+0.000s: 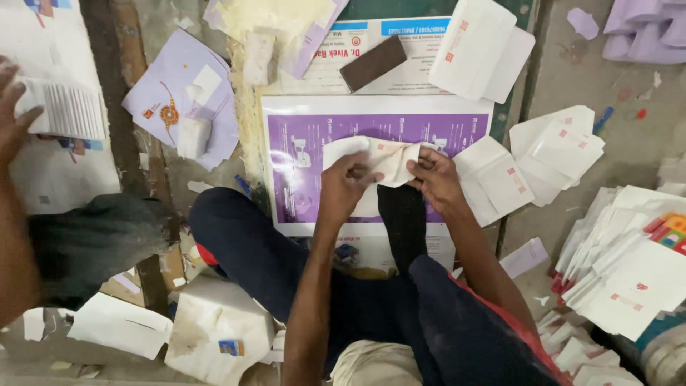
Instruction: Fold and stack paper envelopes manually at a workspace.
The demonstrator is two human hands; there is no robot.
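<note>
At mid-frame, the left hand (343, 187) and right hand (436, 182) were both pinched shut on a cream paper piece (382, 159), holding it flat against a purple printed sheet (300, 154), seemingly to steady a fold. Finished white envelopes (550, 154) lay stacked at right, within reach. Another person's hand (13, 107) gripped a paper bundle (64, 111) at upper left.

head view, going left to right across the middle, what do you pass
another person's hand on a white stack → lilac card → left hand → folded white paper → right hand → white envelopes → envelope pile
</note>
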